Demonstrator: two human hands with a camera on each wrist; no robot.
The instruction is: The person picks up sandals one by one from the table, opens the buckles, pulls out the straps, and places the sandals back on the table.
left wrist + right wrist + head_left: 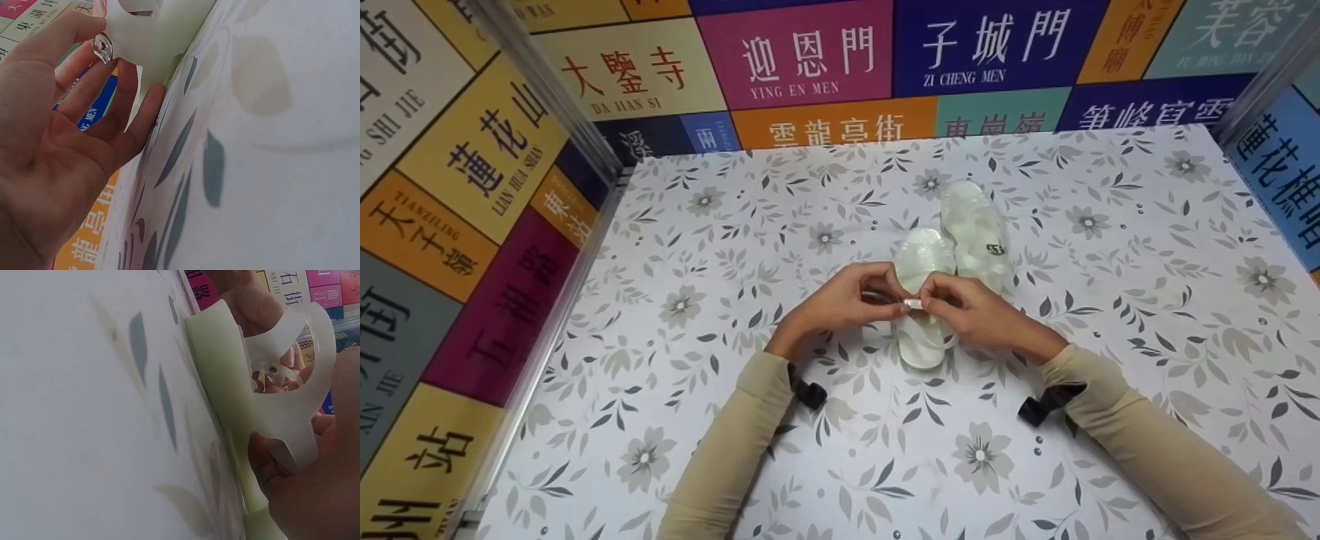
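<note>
A pale, translucent sandal (922, 251) lies on the table between both hands, its heel towards the person. My left hand (847, 298) pinches one end of its strap (913, 304) between thumb and fingers. From the other side my right hand (979, 311) pinches the same strap close to the left fingertips. In the left wrist view a small metal buckle (103, 49) shows at the left fingertips. The right wrist view has the sandal's heel (216, 349) and curved back strap (323, 354) near the right hand. Fingers hide part of the strap.
The other sandal (969, 214) lies flat just beyond and to the right, touching or nearly touching the first. A white floral cloth (675, 390) covers the table. Colourful panels with lettering (810, 56) stand along its back and sides.
</note>
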